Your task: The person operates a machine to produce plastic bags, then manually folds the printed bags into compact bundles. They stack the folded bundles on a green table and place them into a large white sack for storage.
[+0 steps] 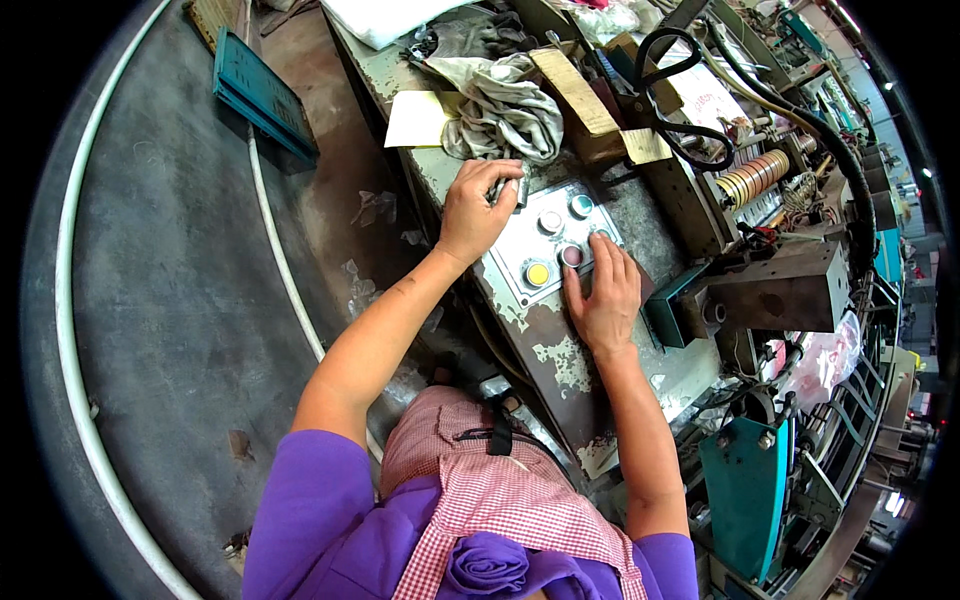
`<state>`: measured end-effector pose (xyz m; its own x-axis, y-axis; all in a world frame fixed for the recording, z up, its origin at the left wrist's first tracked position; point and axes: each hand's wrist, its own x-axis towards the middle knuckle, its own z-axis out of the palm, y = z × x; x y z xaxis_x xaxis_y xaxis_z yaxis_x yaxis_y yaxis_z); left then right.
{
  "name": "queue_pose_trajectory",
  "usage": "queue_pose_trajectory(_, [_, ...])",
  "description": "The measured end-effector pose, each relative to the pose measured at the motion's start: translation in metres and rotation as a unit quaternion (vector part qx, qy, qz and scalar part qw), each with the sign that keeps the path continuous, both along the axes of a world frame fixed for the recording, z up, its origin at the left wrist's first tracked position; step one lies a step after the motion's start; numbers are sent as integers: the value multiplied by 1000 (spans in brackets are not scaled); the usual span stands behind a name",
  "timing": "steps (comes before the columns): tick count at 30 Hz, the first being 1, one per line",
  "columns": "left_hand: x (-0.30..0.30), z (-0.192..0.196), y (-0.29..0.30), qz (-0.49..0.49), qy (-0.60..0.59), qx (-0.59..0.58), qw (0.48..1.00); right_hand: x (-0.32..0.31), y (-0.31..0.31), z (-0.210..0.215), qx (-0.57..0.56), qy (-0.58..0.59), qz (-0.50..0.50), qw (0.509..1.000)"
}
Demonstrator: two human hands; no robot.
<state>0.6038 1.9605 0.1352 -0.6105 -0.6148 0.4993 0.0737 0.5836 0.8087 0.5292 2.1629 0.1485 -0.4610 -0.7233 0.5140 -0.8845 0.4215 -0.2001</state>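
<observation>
A silver control panel (510, 262) with several round push buttons lies on the worn metal bench in front of me. Among them are a yellow button (537, 274), a dark reddish button (571, 256), a pale button (550, 222) and a teal button (581, 206). My left hand (476, 212) is curled at the panel's far left edge, its thumb and fingers closed round a small grey metal piece (522, 186), mostly hidden. On the panel's right side rests my right hand (610, 292), fingers spread: the thumb is beside the reddish button, the fingertips cover part of another.
Crumpled grey cloths (505, 105) and a yellow paper (418, 118) lie beyond the panel. Black-handled scissors (690, 140) stand near a wooden strip (577, 92). Machinery with a copper-coloured coil (752, 180) fills the right. A white rail (68, 290) curves along the left floor.
</observation>
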Motion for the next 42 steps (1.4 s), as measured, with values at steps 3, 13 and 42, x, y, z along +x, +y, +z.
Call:
queue_pose_trajectory(3, [-1,-1,1,4,12,3,1000,0,0,1,-2,-8,4,1000])
queue_pose_trajectory(13, [-2,-5,-1,11,36,-7,999,2,0,1,13,2,4,1000])
queue_pose_trajectory(42, [-2,-4,-1,13,22,-2,1000,0,0,2,7,-2,9,1000])
